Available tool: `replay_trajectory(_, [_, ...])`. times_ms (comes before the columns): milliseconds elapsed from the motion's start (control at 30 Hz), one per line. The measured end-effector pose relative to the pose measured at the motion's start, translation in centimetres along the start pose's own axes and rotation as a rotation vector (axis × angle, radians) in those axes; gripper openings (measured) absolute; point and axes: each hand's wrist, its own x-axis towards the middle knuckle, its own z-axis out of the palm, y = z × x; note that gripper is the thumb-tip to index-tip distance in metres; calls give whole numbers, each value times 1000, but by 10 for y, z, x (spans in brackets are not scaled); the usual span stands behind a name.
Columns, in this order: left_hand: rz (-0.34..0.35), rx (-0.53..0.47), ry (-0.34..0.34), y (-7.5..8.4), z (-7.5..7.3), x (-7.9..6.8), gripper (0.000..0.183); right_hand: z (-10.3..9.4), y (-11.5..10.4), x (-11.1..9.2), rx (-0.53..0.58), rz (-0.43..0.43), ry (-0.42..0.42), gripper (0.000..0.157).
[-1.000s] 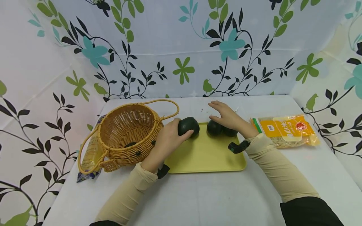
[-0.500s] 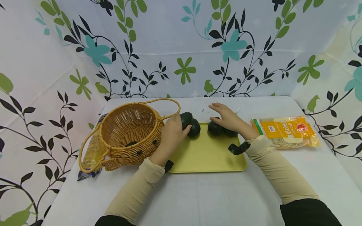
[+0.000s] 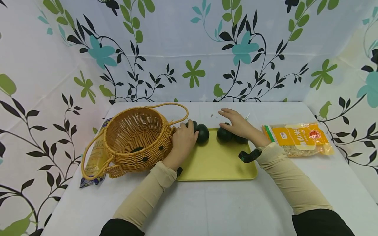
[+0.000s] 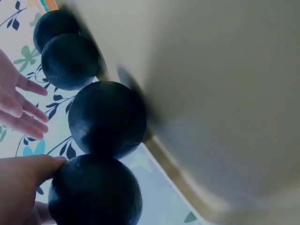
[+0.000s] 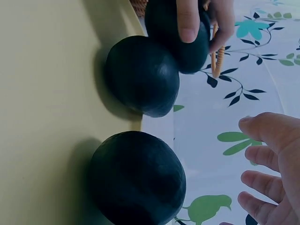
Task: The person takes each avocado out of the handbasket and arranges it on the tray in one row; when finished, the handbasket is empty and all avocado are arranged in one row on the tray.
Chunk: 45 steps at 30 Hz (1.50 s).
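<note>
My left hand grips a dark green round fruit between thumb and fingers, beside the wicker basket's right side. Mostly hidden behind that hand in the head view, the fruit sits close against a second dark fruit on the far left of the yellow tray. My right hand hangs with fingers spread, holding nothing. It partly covers two more dark fruits, one left of the other, at the tray's far right. In the right wrist view the fingers stand apart from the nearest fruit.
The wicker basket stands left of the tray, its handle reaching over towards the left hand. A yellow and blue packet lies partly under the basket. An orange and clear food bag lies at the right. Patterned cloth hangs behind the white table.
The left hand has shifted a little right and turned, and its fruit has moved left and back, uncovering the second fruit beside it. The right hand has stayed nearly still.
</note>
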Motion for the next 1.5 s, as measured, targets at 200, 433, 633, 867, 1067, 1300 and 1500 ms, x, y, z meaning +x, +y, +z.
replay_trajectory(200, [-34,-92,-213,-1,-1,3,52,-2,2,-2,6,11,4,58])
replay_trajectory(433, [-41,-339,-518,-2,-4,7,53,-2,7,-5,8,18,6,58])
replay_trajectory(633, [-15,-431,-599,-3,-2,5,57,-2,10,-8,13,24,3,59])
replay_trajectory(867, [-6,-456,-607,-6,-2,2,63,-2,11,-9,18,23,1,60])
replay_trajectory(1067, [17,-434,-592,-11,-14,-3,69,-3,9,-7,19,16,-3,60])
replay_trajectory(1300, [66,-409,-542,-19,-41,-8,74,-3,2,-2,10,0,-8,61])
replay_trajectory(1500, [76,-454,-524,-34,-75,-9,74,-2,-9,8,10,-38,4,61])
